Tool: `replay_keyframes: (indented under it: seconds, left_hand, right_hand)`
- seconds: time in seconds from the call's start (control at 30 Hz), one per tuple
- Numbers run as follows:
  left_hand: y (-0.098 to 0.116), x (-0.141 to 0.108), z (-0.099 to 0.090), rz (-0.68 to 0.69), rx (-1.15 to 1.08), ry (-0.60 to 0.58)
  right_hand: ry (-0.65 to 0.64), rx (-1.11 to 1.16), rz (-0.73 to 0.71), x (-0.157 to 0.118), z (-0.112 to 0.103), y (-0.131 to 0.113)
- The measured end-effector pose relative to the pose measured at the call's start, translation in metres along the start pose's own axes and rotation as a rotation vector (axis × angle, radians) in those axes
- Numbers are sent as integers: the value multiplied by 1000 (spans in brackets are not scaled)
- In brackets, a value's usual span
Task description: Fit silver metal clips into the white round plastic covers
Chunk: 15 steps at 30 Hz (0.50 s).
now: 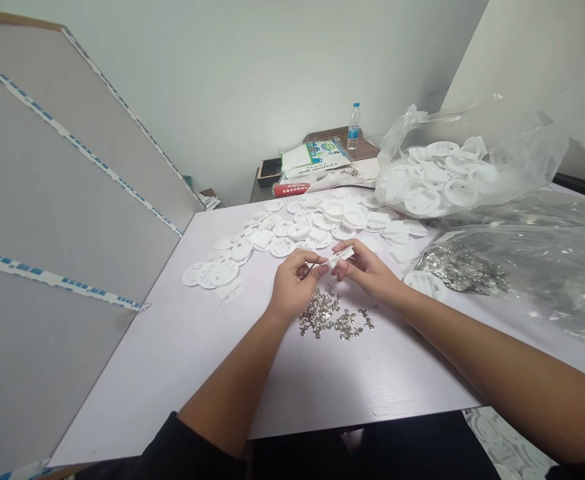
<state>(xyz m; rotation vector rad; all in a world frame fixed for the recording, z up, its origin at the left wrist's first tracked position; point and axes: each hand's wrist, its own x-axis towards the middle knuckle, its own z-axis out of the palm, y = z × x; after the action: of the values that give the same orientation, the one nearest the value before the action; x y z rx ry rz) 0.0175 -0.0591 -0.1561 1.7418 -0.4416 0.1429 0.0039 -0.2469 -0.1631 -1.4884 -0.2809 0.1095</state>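
Both hands meet above the middle of the table (172, 353). My right hand (365, 268) pinches a white plastic piece (341, 256), seen nearly edge-on. My left hand (295, 283) is closed at the piece's left end, and a thin dark item (310, 269) shows between its fingers; what it is cannot be made out. Just below the hands lies a pile of small silvery metal parts (322, 313). Behind them, many round white plastic pieces (299, 230) are spread across the table.
At the right are a clear bag of white pieces (442, 175) and a clear bag of metal parts (465, 268). A water bottle (353, 127), papers (317, 157) and a black box (270, 172) stand at the back. A grey partition (72, 220) borders the left.
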Motion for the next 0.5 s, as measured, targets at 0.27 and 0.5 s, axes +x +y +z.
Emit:
replay_keyframes:
  seconds: [0.27,0.5]
  left_hand:
    - [0,0,-2,-239,-319,-138]
    - [1,2,-4,-191,-325,-122]
  right_hand:
    - [7,-49,-47,2,-1,4]
    - [-7,47,1,-1,5,2]
